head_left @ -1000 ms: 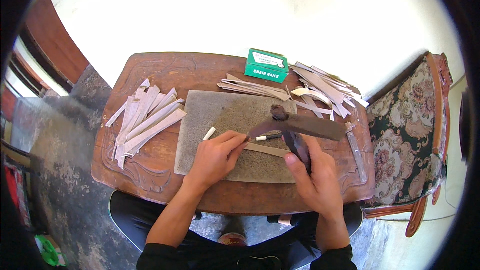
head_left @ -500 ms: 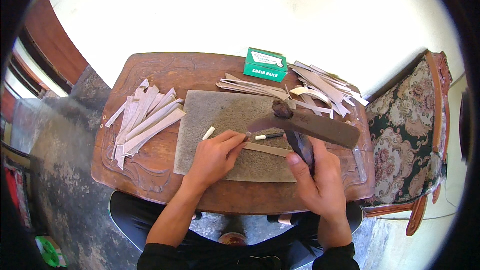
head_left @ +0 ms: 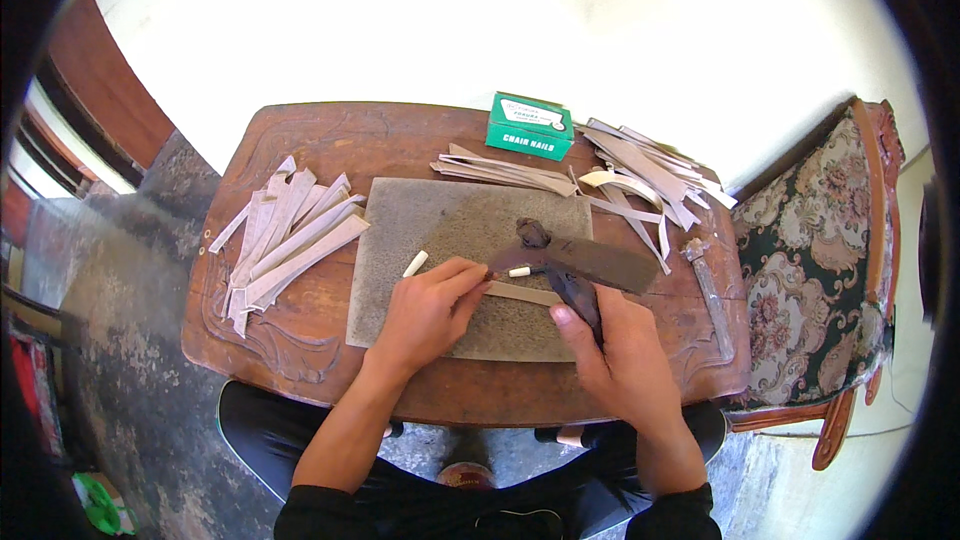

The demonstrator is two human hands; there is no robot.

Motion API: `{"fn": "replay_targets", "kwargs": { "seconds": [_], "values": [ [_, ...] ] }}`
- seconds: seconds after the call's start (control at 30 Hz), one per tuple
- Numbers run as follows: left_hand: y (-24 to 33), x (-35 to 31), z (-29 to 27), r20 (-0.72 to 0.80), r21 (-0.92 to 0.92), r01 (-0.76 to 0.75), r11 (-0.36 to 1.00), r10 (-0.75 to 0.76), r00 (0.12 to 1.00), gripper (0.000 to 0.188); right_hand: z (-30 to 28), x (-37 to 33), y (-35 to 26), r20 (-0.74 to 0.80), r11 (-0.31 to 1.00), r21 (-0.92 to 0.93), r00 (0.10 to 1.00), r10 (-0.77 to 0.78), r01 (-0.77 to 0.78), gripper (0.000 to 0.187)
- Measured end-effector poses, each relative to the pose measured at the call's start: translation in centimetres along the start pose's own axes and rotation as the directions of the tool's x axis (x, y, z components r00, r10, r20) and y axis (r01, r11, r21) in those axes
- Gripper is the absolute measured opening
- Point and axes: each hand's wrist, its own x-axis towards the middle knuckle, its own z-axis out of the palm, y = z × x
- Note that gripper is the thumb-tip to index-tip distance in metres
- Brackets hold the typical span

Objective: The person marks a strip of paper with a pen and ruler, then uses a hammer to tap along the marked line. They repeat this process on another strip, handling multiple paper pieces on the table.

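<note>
My right hand (head_left: 622,345) is wrapped round the dark handle of a hammer (head_left: 603,264), whose long head is held low over the grey pad (head_left: 400,215). The head's left end is close to the fingertips of my left hand (head_left: 432,302). Those fingertips pinch something small and dark that I cannot make out, at the left end of a narrow beige strip (head_left: 525,292). The strip lies on the pad, and its right end passes behind my right hand. Beside my left hand is a short white stick (head_left: 416,263); a white-tipped marker (head_left: 519,271) is partly hidden by the hammer.
Beige strips (head_left: 290,230) are heaped at the left of the carved wooden table (head_left: 330,130), with more strips (head_left: 640,165) at the back right. A green box (head_left: 530,127) stands behind the pad. Near the right edge lies a grey metal tool (head_left: 710,295). A floral chair (head_left: 815,260) stands beside the table.
The hammer and my right hand have come down and to the left, bringing the head nearer my left fingertips. My left hand has barely moved.
</note>
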Motion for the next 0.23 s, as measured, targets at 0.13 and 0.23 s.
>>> {"fn": "replay_targets", "kwargs": {
  "seconds": [0.13, 0.23],
  "values": [
    [-0.1, -0.08, 0.02, 0.006, -0.02, 0.0, 1.0, 0.0, 1.0, 0.014, -0.03, -0.07, -0.06, -0.039, 0.997, -0.001, 0.997, -0.071, 0.071, 0.025],
    [-0.26, -0.01, 0.17, 0.014, -0.018, -0.009, 1.0, 0.009, 1.0, 0.014, 0.65, -0.31, 0.61, -0.039, 0.998, -0.007, 0.997, -0.059, 0.059, 0.026]
  ]
}}
